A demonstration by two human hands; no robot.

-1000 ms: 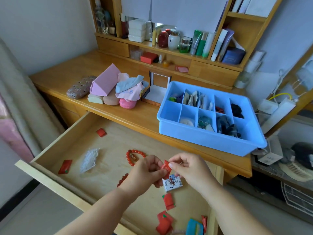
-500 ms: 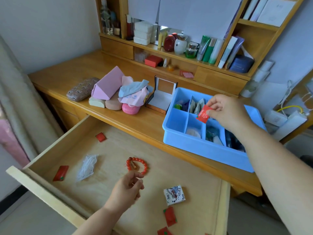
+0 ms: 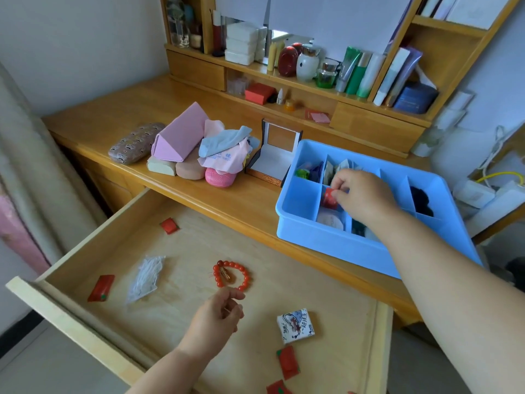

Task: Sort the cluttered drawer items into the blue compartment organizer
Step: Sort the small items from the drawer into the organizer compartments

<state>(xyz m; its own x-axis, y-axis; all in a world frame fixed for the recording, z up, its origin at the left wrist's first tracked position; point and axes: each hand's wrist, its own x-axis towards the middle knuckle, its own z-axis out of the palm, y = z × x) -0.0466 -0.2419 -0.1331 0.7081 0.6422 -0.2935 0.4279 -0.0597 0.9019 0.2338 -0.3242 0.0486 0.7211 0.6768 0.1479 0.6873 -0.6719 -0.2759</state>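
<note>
The blue compartment organizer (image 3: pixel 295 223) stands on the desk at the right. My right hand (image 3: pixel 360 194) reaches into it and pinches a small red packet (image 3: pixel 329 197) over a front compartment that holds a white round item (image 3: pixel 329 221). Over the open wooden drawer (image 3: pixel 176 331) hovers my left hand (image 3: pixel 218 311), fingers loosely curled and holding nothing. Lying in the drawer are a red bead bracelet (image 3: pixel 230 275), a clear plastic bag (image 3: pixel 145 277), a white printed packet (image 3: pixel 295 325) and several red packets (image 3: pixel 288 362).
On the desk to the left of the organizer lie a patterned glasses case (image 3: pixel 136 143), a pink triangular case (image 3: pixel 179 135), cloths and soaps, and an open small box (image 3: pixel 277 155). A shelf unit with bottles and tubes lines the back. Cables and adapters sit at the right.
My right hand carried the red packet from the drawer up to the organizer and lowered it into a compartment. My left hand let go and stayed over the drawer near the bracelet.
</note>
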